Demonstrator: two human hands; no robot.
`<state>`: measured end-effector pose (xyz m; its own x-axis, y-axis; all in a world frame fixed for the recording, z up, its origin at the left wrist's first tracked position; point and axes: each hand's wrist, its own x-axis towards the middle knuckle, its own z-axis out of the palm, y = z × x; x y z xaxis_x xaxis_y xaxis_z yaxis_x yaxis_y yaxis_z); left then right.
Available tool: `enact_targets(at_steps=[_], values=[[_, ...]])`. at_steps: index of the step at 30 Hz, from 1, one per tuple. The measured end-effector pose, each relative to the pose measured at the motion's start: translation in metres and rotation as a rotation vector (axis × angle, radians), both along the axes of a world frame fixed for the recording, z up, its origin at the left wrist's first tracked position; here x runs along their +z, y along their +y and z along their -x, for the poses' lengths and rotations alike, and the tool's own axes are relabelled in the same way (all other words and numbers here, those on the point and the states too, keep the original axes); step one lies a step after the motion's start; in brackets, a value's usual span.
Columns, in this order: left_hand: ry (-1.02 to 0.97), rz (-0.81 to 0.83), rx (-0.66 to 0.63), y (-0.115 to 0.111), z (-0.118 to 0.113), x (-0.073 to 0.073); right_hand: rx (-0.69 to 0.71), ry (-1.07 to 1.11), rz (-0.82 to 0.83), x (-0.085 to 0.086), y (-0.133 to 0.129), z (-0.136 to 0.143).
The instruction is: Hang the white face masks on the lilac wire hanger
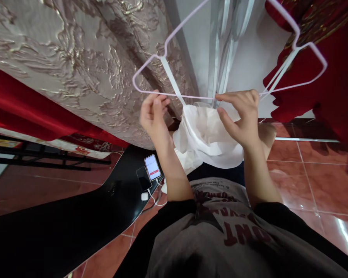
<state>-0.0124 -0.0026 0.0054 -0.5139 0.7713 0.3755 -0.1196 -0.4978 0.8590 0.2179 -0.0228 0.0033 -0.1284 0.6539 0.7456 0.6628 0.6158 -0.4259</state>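
Adjusting the strappy white-fabric garment [210,144] seemingly needs pinching next: right hand [243,114] gapes at its two o'clock, left hand [153,115] grip unclear.

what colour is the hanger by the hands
The hanger is pale pinkish lilac, seen best in the head view.

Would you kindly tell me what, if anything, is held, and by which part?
That cannot be told: the left hand is at the thin pale lilac hanger's lower bar; the right hand is beside it, thumb and forefinger apart.
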Motion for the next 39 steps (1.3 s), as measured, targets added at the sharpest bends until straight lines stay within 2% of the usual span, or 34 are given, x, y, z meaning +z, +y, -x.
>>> enact_targets(at_steps=[2,4,6,9,11,15,17,20,24,28,30,31,33,35,37,39], values=[[0.035,-0.105,0.185,0.001,0.001,-0.001,0.013,0.037,-0.027,-0.005,-0.002,0.005],[0.033,-0.170,0.315,0.003,-0.003,-0.004,0.018,0.072,-0.010,-0.007,-0.003,0.008],[-0.005,-0.184,0.363,0.006,-0.009,-0.006,0.018,0.096,0.014,-0.007,-0.004,0.009],[-0.027,-0.210,0.364,0.006,-0.018,-0.004,0.014,0.103,0.029,-0.008,-0.004,0.007],[0.049,-0.218,0.297,0.001,-0.020,0.001,-0.002,0.097,0.028,-0.010,-0.003,0.005],[0.222,-0.142,-0.050,-0.021,-0.017,0.021,-0.030,0.104,0.032,-0.011,-0.001,0.004],[0.249,-0.095,-0.165,-0.030,-0.015,0.032,-0.028,0.133,0.035,-0.011,-0.001,0.004],[0.244,-0.079,-0.250,-0.033,-0.015,0.047,-0.015,0.177,0.033,-0.009,0.000,0.003],[0.216,-0.053,-0.421,-0.023,-0.011,0.069,-0.015,0.183,0.023,-0.007,0.002,0.003],[0.063,-0.122,-0.453,-0.013,0.017,0.089,-0.027,0.164,0.028,-0.006,0.003,-0.001],[-0.061,-0.205,-0.358,-0.007,0.035,0.087,-0.011,0.157,0.028,-0.006,0.002,-0.003],[-0.110,-0.212,-0.260,-0.004,0.041,0.082,-0.001,0.154,0.026,-0.007,0.002,-0.004],[-0.157,-0.161,-0.036,0.002,0.046,0.065,0.016,0.142,0.016,-0.008,0.002,-0.004],[-0.121,-0.078,0.090,0.004,0.038,0.045,0.037,0.115,0.015,-0.009,0.000,0.000],[-0.081,0.001,0.003,0.003,0.019,0.028,0.069,0.082,0.014,-0.009,-0.002,0.006],[-0.056,0.014,-0.140,-0.001,-0.002,0.020,0.104,0.058,0.005,-0.008,-0.005,0.011]])
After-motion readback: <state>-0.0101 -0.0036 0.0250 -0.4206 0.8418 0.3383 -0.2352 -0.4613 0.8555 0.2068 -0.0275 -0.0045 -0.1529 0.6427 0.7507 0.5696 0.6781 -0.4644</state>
